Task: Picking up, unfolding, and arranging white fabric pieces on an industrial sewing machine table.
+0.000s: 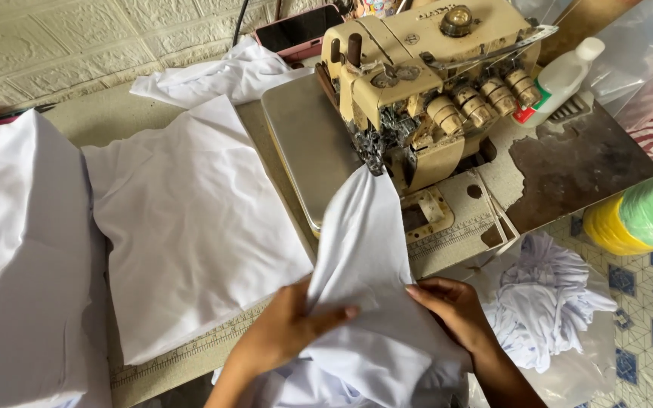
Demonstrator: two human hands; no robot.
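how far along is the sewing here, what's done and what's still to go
Looks done: folded white pieces stacked left of the sewing machine. In hand: left hand and right hand feed a white cloth to the needle. How many pieces are left cannot be told.

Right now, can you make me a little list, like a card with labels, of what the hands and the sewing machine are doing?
left hand: left hand pinches the white cloth piece, thumb on top
right hand: right hand grips the same cloth at its right edge
cloth: its tip runs up under the cream metal sewing machine
beside it: flat stack of white fabric to the left
behind machine: white plastic squeeze bottle
floor: heap of white scraps
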